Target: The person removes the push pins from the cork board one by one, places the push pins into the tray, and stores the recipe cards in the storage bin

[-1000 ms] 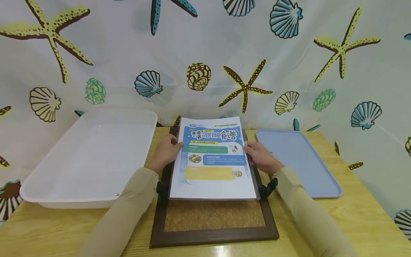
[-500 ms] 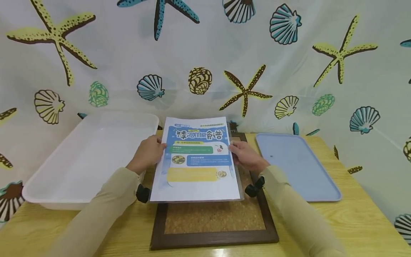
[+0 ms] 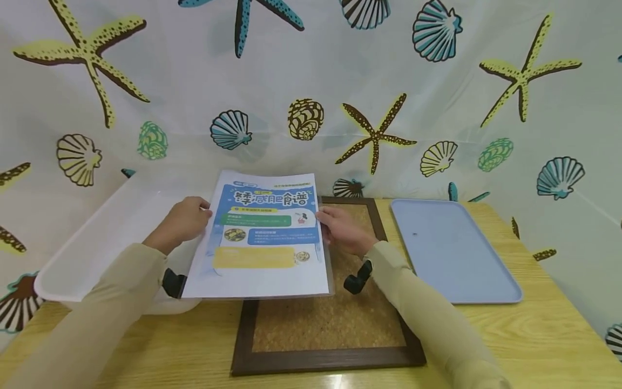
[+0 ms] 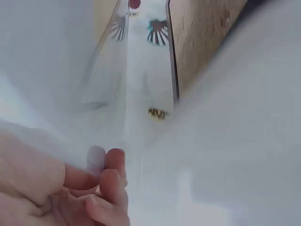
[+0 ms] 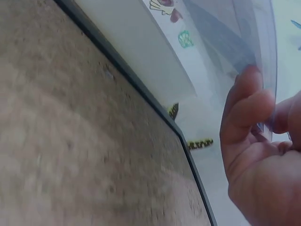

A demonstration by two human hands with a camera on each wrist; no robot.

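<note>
A printed sheet (image 3: 262, 275) in a clear plastic sleeve, with blue, green and yellow blocks and a Chinese heading, is held up by both hands. My left hand (image 3: 184, 220) pinches its left edge, over the white tub. At the opposite edge my right hand (image 3: 344, 228) pinches the sleeve between thumb and fingers, as the right wrist view shows with the plastic edge (image 5: 269, 56). Below and to the right lies a cork board (image 3: 335, 324) in a dark brown frame, partly covered by the sheet in the head view.
A large white plastic tub (image 3: 121, 216) stands at the left, partly behind the sheet and left arm. On the right lies a pale blue tray (image 3: 457, 254). All rest on a wooden table (image 3: 544, 324), with a shell-and-starfish patterned cloth (image 3: 272, 70) hanging behind.
Both hands have carried the sheet left, from over the cork board to partly over the white tub. More of the cork board shows now.
</note>
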